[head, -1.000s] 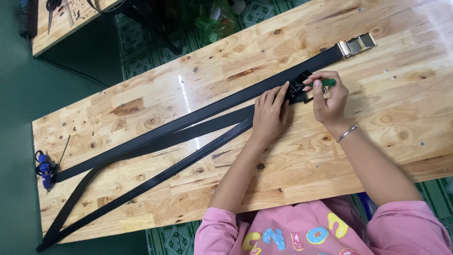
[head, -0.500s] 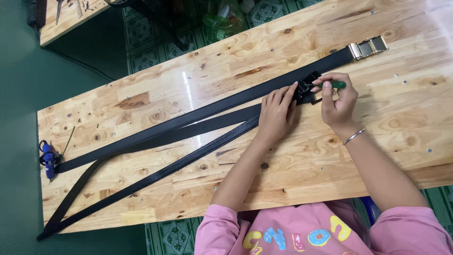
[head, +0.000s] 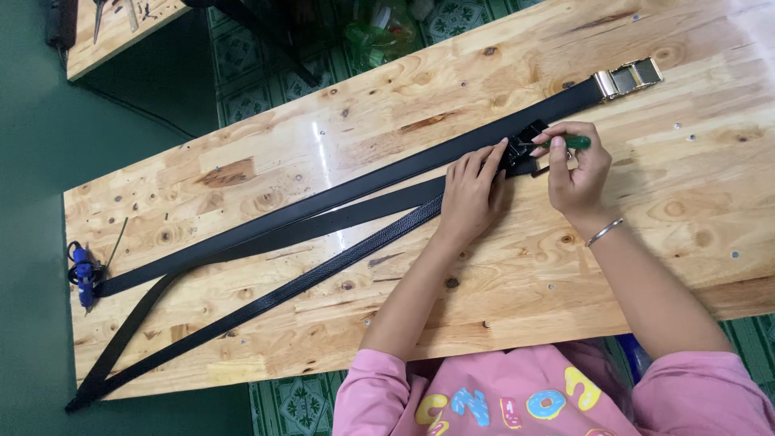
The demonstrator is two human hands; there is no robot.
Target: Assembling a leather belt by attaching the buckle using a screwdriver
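Three long black belts (head: 323,218) lie side by side along a wooden table (head: 500,274). My left hand (head: 470,190) presses flat on the belts just left of a black buckle (head: 525,149). My right hand (head: 575,173) grips a small green-handled screwdriver (head: 569,143), its tip pointed at that black buckle. The farthest belt ends in a gold metal buckle (head: 628,78) to the upper right of my hands.
A blue tool (head: 82,274) sits at the table's left edge by the belt ends. A second wooden bench (head: 113,32) with tools stands at the top left. A patterned green floor (head: 266,56) shows beyond the table.
The view has shifted slightly. My hands stay at the black buckle, with the screwdriver still held against it.
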